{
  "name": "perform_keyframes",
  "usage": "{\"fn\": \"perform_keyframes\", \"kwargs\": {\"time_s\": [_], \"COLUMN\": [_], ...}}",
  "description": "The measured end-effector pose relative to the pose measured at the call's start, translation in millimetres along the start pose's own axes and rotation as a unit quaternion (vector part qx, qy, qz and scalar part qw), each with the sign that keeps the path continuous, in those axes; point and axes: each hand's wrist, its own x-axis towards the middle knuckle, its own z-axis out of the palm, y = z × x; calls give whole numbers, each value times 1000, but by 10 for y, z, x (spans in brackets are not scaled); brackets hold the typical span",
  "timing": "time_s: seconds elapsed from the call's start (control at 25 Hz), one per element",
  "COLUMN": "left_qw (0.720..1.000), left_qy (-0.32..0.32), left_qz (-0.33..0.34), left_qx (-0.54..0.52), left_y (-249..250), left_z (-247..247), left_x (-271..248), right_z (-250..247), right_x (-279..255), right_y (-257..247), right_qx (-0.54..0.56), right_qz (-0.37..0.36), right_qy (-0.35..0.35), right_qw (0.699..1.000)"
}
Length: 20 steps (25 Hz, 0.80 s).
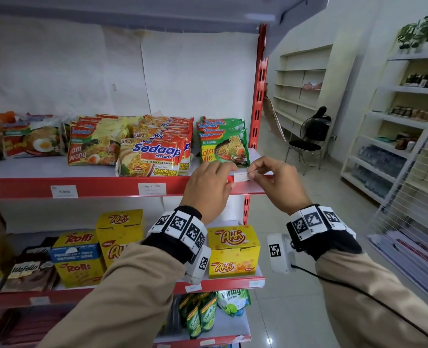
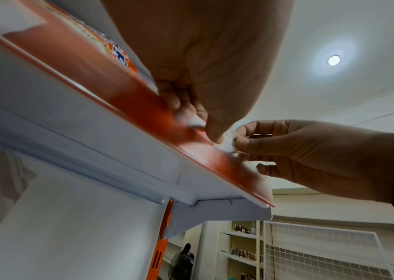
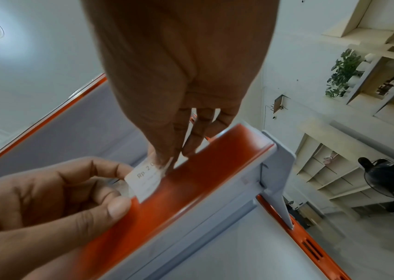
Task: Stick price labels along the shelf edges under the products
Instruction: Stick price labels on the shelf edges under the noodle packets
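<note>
A small white paper price label (thin, rectangular, printed "Rp 2…") lies against the glossy red shelf edge, directly under the green noodle packets. The right hand pinches the label's right end between thumb and forefinger, its other fingers curled below. The left hand has its left end between curled fingertips, thumb pressed on the red strip. Both wrists angle upward.
</note>
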Motion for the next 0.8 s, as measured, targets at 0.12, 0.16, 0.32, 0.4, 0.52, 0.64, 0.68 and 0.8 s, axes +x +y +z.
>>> {"fn": "perform_keyframes", "kwargs": {"time_s": [0.12,0.16,0.32,0.4,0.52,0.64,0.68,0.8], "left_qw": [1000,1000,1000,999,999,999,999,999], "left_qy": [-8,-9,-7,-9,-12,-19,-22,-22], "left_qz": [3,2,2,-2,1,4,4,3], "left_qx": [14,16,25,31,34,36,38,33], "left_y": [-10,-9,-1,6,12,3,-6,-17], "left_z": [4,7,15,15,11,16,20,38], "left_x": [-2,-6,-12,-10,-11,-13,-9,-8], "right_z": [-18,-22,-21,-28,-44,-75,-90,-132], "right_x": [1,0,-9,-9,3,1,-4,-2], "right_y": [9,7,0,4,1,-19,-31,-73], "right_qx": [-16,-28,-36,3,8,-36,-52,-114], "right_qz": [-19,-28,-34,-19,-18,-42,-48,-59], "right_qy": [-19,-27,-42,-39,-49,-66,-74,-112], "right_qw": [1000,999,998,999,999,996,995,985]}}
